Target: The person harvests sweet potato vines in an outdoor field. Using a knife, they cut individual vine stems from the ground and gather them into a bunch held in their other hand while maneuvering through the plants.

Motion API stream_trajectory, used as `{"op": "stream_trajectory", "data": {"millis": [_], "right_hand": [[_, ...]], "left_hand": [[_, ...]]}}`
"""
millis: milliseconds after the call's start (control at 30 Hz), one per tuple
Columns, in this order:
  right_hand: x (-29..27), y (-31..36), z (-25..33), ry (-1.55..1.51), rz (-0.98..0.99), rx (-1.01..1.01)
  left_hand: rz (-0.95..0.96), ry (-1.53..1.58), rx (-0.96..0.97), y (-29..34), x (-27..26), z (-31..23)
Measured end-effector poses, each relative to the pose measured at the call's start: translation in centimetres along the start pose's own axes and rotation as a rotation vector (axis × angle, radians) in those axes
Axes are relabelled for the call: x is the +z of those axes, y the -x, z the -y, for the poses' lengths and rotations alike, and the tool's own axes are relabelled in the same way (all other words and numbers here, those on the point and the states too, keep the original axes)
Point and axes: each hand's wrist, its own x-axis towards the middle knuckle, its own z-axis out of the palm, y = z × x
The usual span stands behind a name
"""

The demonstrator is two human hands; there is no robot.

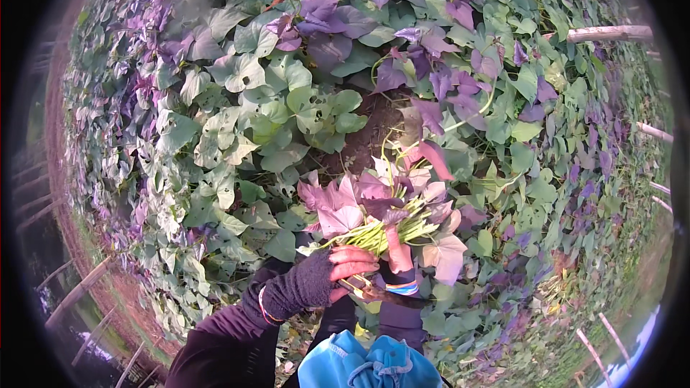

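Observation:
A bunch of sweet potato leaves (338, 208), with purple-pink blades and pale green stems (392, 233), is gathered in front of me. My right hand (397, 253) is closed around the stems, its thumb laid across them; its other fingers are mostly hidden. My left hand (320, 274), in a dark fingerless glove, is closed just left of the stem ends. Between its thumb and fingers is what looks like a knife (392, 296) with a brownish handle and a dark blade pointing right, below the bunch.
Dense green and purple vines (244, 122) spread all around. A patch of bare soil (370, 129) shows beyond the bunch. Wooden poles stand at the edges, one at upper right (607, 33) and another at lower left (79, 291). Blue cloth (370, 363) lies at the lower edge.

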Motion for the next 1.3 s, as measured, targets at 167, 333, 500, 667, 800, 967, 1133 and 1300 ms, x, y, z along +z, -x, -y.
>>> {"op": "stream_trajectory", "data": {"millis": [167, 333, 500, 667, 800, 967, 1133, 1300], "right_hand": [[-3.0, 0.2, -0.6, -0.137, 0.099, 0.14], [-7.1, 2.6, -4.8, -0.052, -0.096, -0.083], [-7.6, 4.3, -6.5, -0.08, -0.027, -0.109], [-12.0, 5.2, -8.5, -0.041, -0.024, -0.001], [-11.3, 5.5, -9.1, -0.06, 0.011, -0.024], [-10.8, 4.6, -8.9, -0.23, 0.027, -0.004], [-11.3, 3.5, -11.0, -0.025, 0.004, -0.099], [-7.8, 4.1, -10.3, -0.103, -0.013, -0.068]], "left_hand": [[0.257, -0.012, -0.008, -0.6, 1.3, -0.1], [-0.214, -0.527, -0.599, -2.6, -0.6, 8.9], [0.3, -0.705, -0.565, -5.6, -1.0, 16.3], [0.243, -0.905, -0.9, -4.5, -4.2, 19.9], [-0.004, -0.676, -0.997, -0.3, -5.6, 20.2], [0.061, 0.07, -0.945, -2.0, 7.0, 16.4], [-0.159, 0.432, -1.06, -2.4, 11.7, 17.1], [-1.004, 0.401, -0.853, 0.8, 6.8, 18.7]]}}
